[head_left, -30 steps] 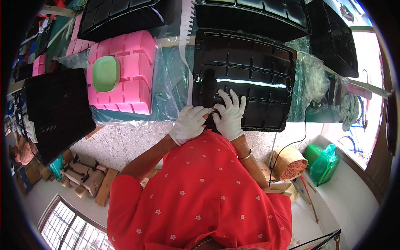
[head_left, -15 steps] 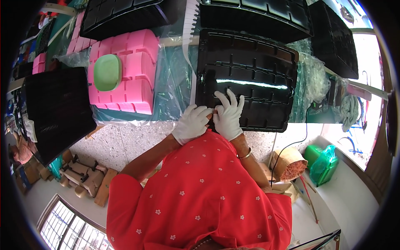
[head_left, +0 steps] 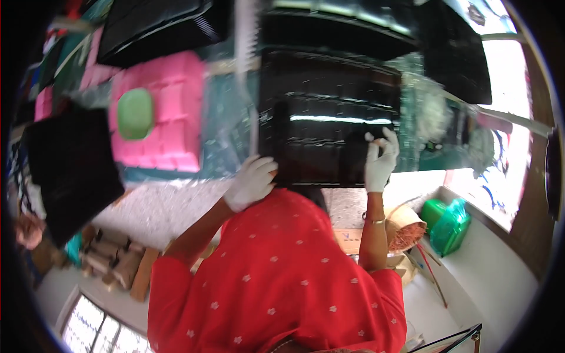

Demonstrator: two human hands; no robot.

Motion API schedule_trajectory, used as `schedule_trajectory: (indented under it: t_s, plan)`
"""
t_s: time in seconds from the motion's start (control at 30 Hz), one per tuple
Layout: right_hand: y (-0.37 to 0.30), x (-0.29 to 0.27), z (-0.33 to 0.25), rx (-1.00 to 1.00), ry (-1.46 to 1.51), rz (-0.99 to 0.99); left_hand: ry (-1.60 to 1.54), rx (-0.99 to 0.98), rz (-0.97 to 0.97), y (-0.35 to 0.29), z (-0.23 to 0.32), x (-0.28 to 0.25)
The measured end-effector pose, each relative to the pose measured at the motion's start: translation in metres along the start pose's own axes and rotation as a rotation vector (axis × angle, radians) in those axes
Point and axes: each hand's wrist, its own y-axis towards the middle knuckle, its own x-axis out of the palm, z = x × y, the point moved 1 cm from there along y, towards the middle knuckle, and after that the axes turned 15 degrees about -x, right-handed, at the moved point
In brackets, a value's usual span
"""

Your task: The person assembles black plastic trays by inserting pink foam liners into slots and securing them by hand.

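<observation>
A stack of black plastic trays (head_left: 318,159) with a ribbed, glossy top lies in front of me on the table. My left hand (head_left: 253,183), in a white glove, is at its near left corner, with the fingers curled in against the edge. My right hand (head_left: 381,162), gloved too, is over the right part of the top tray. Its thumb and fingers are bent but apart, and bare skin shows among them. I make out nothing in the right hand; blur hides the exact contact of both hands.
Pink moulded trays (head_left: 185,112) with a green dish (head_left: 135,115) on top stand to the left. More black tray stacks (head_left: 159,29) stand behind and at both sides. Clear plastic wrap (head_left: 432,112) lies at the right. Another person's hand (head_left: 29,230) shows at the far left.
My hands have parted from the near left corner. The right has moved rightward across the tray; the left stays by the corner. The view has shifted and blurred.
</observation>
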Motion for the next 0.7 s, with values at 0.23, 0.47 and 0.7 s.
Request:
schedule_trajectory:
  t_s: [0.23,0.47,0.7]
  plan:
    - [0.084,-0.066,0.201,0.058,-0.702,-0.025,-0.069,-0.149,0.227,-0.025,0.018,-0.033]
    - [0.118,-0.09,0.133,-0.025,-1.03,-0.208,-0.242,-0.758,0.791,-0.033,-0.014,-0.043]
    - [0.091,0.048,-0.138,-0.459,0.764,-0.754,-0.983,-1.3,1.356,-0.092,-0.121,-0.106]
